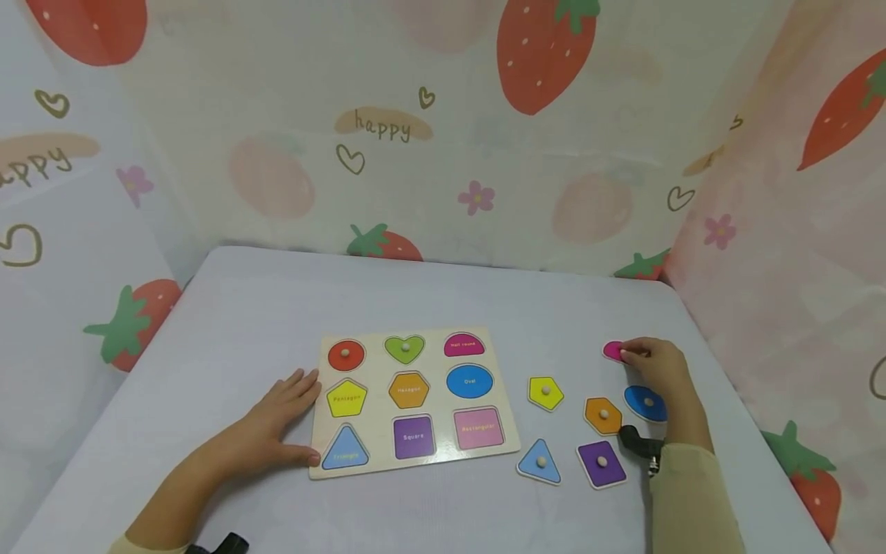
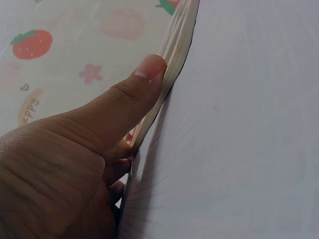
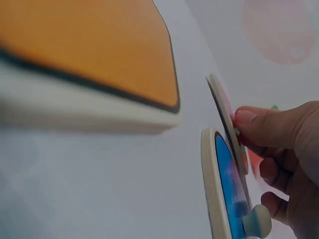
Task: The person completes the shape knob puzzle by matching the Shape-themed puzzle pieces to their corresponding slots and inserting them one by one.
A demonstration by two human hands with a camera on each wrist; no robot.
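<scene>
My left hand [image 1: 280, 419] lies against the left edge of a wooden shape puzzle board [image 1: 443, 462], fingers spread and thumb along its side. In the left wrist view the thumb [image 2: 124, 107] presses the board's edge. A knobbed red circle [image 1: 339, 358] and a green heart [image 1: 396, 348] sit in the top row of the board. At the right, my right hand [image 1: 661, 369] pinches a magenta half-round puzzle piece [image 1: 612, 350] between thumb and fingertips. The right wrist view shows this piece [image 3: 224, 117] tilted on edge beyond the blue oval [image 3: 227, 174]; its knob is hidden by the fingers.
Between the board and the right hand lie a yellow pentagon [image 1: 537, 394], an orange hexagon [image 1: 595, 418], a blue triangle [image 1: 540, 471] and a purple square [image 1: 609, 477]. The blue oval is beside the right wrist. A strawberry-print curtain [image 1: 415, 200] surrounds the white table [image 1: 263, 300].
</scene>
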